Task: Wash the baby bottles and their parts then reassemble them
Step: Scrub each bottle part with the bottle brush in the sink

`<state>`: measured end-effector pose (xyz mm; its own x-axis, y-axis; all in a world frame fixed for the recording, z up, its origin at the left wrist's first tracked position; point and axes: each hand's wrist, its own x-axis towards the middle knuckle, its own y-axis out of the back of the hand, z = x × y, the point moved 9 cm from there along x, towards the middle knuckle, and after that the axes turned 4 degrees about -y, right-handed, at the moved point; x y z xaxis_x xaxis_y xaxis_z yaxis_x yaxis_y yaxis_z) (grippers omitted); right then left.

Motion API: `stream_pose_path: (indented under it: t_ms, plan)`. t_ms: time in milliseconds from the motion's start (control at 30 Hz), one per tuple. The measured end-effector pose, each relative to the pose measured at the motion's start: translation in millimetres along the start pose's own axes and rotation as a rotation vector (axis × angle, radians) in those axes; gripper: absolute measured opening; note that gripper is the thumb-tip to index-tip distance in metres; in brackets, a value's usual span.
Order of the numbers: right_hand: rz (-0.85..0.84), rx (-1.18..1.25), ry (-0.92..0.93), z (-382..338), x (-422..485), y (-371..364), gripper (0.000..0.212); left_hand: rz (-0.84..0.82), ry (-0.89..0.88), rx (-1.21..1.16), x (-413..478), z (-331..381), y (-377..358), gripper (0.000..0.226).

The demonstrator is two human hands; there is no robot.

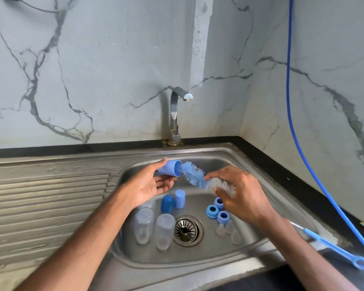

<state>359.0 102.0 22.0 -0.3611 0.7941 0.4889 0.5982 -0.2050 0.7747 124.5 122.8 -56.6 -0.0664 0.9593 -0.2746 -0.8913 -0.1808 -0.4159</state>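
Observation:
My left hand [149, 185] holds a light blue bottle cap [170, 168] on its side over the sink, opening facing right. The blue tip of a bottle brush [194, 174] pokes into the cap. My right hand [240, 194] grips the brush's white bristle part. In the sink basin [229, 158] stand clear bottles upside down [143, 225] [164, 231], a dark blue cap [167, 203], another light blue cap [180, 198], three blue collar rings [211, 211] and clear teats [228, 229].
The faucet [174, 114] rises behind the basin, with no water running. A ribbed drainboard [46, 198] lies to the left. A small blue brush [332, 246] rests on the sink's right rim. A blue hose [290, 101] hangs down the right wall. The drain [186, 230] is open.

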Motion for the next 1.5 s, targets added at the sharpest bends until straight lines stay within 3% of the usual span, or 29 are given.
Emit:
stream_pose_path:
  t_ms: [200, 367, 633, 700, 833, 967, 1167, 1400, 1500]
  plan:
    - [-0.038, -0.073, 0.004, 4, 2, -7, 0.047, -0.081, -0.068, 0.207, 2, -8, -11, 0.051]
    - [-0.089, 0.05, 0.02, -1, 1, -14, 0.048, -0.18, -0.089, 0.253, -8, -19, -34, 0.051]
    - [-0.12, 0.454, -0.294, 25, 7, -21, 0.06, -0.237, -0.096, 0.118, -14, -19, -53, 0.053]
    - [-0.14, 0.367, -0.298, 28, 8, -25, 0.066, -0.191, -0.108, 0.132, -12, -20, -52, 0.054]
    - [-0.128, 0.121, -0.081, 8, 1, -13, 0.088, 0.015, -0.121, 0.116, -2, -14, -24, 0.049]
    - [-0.161, -0.101, 0.09, -2, -5, -15, 0.067, 0.185, -0.118, 0.045, 1, -5, 10, 0.04]
    - [-0.039, -0.144, 0.112, -6, -4, -6, 0.023, 0.172, -0.063, 0.032, 0, -11, 4, 0.038]
    - [-0.08, -0.17, 0.127, -10, -5, -11, 0.044, 0.182, -0.05, -0.019, 1, -7, 6, 0.036]
    - [-0.039, -0.196, 0.129, -12, -5, -9, 0.043, 0.15, -0.025, -0.02, -1, -9, 2, 0.035]
